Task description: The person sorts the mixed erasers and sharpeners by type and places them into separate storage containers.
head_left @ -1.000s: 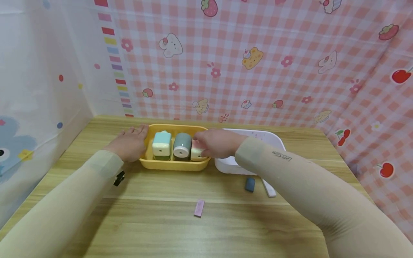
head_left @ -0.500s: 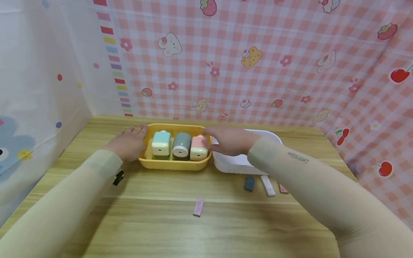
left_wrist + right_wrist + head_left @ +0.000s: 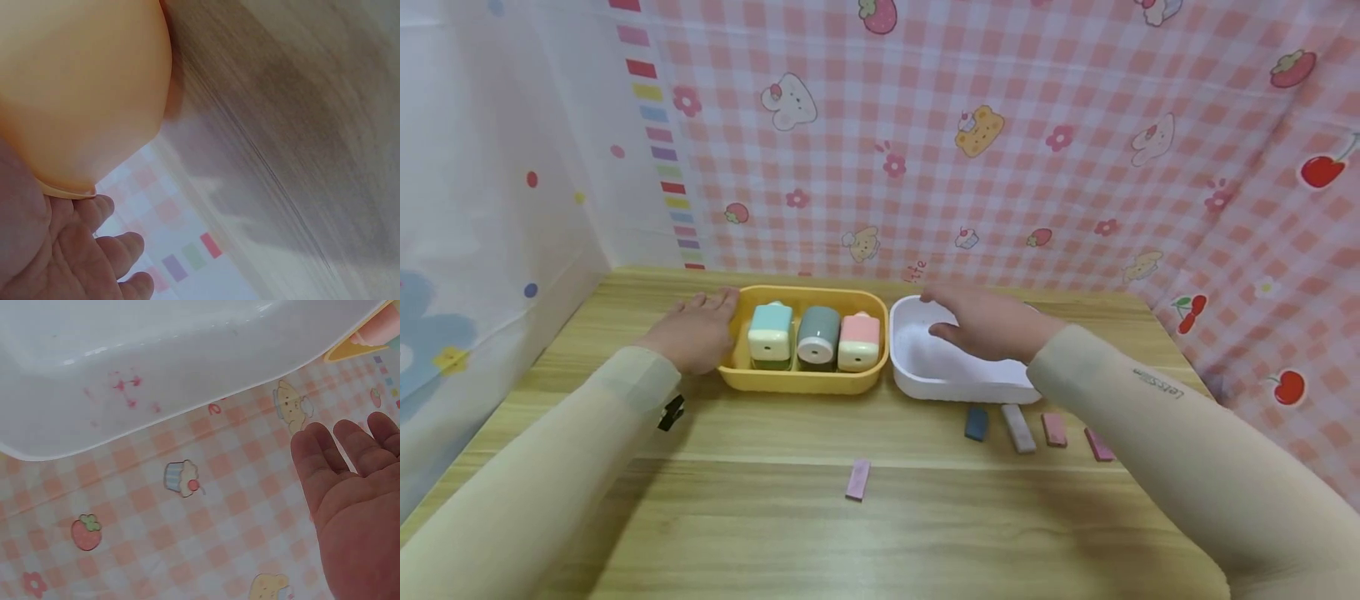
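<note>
My left hand rests against the left end of the yellow tray, fingers extended along its rim. In that tray stand three pencil sharpeners side by side: a light-blue and cream one, a grey and white one and a pink and cream one. Over the white tray, just right of the yellow one, my right hand hovers with its fingers loosely extended and nothing in them. The right wrist view shows the same hand past the white tray's rim.
Small blocks resembling erasers lie in front of the trays: dark blue, whitish, pink, deep pink and lilac. A small black item shows beside the left sleeve. A checked cloth hangs behind the table.
My right hand has left the pink and cream sharpener in the yellow tray and moved right over the white tray. The left hand stays at the yellow tray's left end.
</note>
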Motion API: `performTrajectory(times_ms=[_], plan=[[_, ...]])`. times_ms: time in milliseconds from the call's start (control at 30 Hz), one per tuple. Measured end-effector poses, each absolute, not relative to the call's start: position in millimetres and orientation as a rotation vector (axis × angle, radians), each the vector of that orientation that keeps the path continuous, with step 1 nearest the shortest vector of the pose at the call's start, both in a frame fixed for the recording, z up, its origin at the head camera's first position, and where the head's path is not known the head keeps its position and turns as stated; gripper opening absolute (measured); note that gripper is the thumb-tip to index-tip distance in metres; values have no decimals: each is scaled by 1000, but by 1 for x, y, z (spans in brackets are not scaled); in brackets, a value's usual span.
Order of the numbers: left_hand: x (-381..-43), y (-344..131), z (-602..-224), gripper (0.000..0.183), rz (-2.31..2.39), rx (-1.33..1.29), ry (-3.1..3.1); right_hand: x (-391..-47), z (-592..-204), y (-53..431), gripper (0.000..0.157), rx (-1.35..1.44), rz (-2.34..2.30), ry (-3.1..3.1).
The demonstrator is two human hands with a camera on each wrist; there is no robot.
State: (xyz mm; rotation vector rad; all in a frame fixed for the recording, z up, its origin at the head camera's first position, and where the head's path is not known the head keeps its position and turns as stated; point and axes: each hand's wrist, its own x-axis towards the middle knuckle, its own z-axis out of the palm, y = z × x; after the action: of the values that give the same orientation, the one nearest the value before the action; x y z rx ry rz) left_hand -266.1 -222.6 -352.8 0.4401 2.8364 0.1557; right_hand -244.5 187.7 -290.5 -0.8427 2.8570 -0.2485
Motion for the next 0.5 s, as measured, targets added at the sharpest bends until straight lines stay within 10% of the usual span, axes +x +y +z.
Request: performTrajectory(times_ms=[500], plan=[[-264,-221,-351,69,131,460,2845,-232,-305,246,54,-704,-365,2960]])
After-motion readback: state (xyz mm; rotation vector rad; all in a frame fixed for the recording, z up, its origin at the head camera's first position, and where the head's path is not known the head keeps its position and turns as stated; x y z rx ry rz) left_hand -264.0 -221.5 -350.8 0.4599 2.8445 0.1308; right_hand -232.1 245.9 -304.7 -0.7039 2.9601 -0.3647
